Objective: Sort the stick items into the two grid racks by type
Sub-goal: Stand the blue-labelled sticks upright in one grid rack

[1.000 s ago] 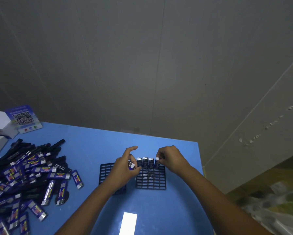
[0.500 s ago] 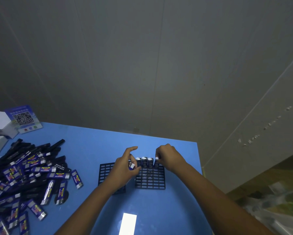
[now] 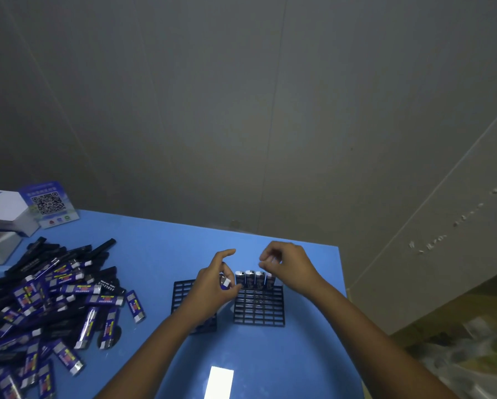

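On the blue table (image 3: 160,254) sit two black grid racks side by side. The right rack (image 3: 258,309) has four blue sticks (image 3: 254,279) standing up in its back row, close together. The left rack (image 3: 183,295) is partly hidden under the left hand (image 3: 212,286). That hand holds one more blue stick (image 3: 225,282) between its thumb and curled fingers, just beside the left end of the row, with its first finger lifted up. The right hand (image 3: 290,266) is over the right end of the row, above the last stick. Its fingers are curled in, but it is too hard to tell if they pinch anything. A big pile (image 3: 45,300) of blue sticks and black sticks lies on the left side of the table, well apart from the racks. At the far left corner stand a white box (image 3: 5,208) and a blue card (image 3: 50,203) with a square code on it.
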Tool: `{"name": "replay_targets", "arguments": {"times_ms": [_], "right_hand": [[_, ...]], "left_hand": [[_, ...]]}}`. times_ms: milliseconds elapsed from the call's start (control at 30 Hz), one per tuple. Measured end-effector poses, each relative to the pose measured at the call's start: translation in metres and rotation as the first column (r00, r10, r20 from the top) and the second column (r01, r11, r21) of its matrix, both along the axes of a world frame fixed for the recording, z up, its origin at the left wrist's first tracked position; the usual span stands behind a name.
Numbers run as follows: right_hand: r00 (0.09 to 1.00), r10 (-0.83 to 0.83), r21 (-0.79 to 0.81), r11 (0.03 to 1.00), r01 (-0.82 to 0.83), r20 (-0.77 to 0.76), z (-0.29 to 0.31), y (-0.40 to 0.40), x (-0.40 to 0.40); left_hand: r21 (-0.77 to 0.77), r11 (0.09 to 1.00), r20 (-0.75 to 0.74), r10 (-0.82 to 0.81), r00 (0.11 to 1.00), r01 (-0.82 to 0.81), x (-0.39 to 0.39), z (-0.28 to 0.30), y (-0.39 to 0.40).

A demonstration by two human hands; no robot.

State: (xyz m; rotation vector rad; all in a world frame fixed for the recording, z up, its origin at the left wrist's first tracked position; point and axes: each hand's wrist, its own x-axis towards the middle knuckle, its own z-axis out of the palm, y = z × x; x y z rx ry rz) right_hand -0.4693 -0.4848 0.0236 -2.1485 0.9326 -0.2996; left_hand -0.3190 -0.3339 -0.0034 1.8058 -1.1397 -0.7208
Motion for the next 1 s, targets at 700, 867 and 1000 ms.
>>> {"name": "replay_targets", "arguments": {"times_ms": [700, 867, 1000], "right_hand": [[0.975, 0.165, 0.381, 0.901, -0.210, 0.147, 0.020, 0.034, 0.018], [0.978, 0.092, 0.363, 0.919, -0.155, 0.186, 0.021, 0.015, 0.007], [0.982, 0.052, 0.334, 0.936, -0.111, 0.181, 0.027, -0.002, -0.007]], "left_hand": [[-0.001, 1.000, -0.015, -0.011, 1.000, 0.011, -0.002, -0.003, -0.007], [-0.007, 1.000, -0.009, 0.004, 1.000, -0.004, 0.002, -0.002, -0.003], [-0.006, 1.000, -0.042, 0.002, 0.999, -0.002, 0.004, -0.005, -0.003]]}}
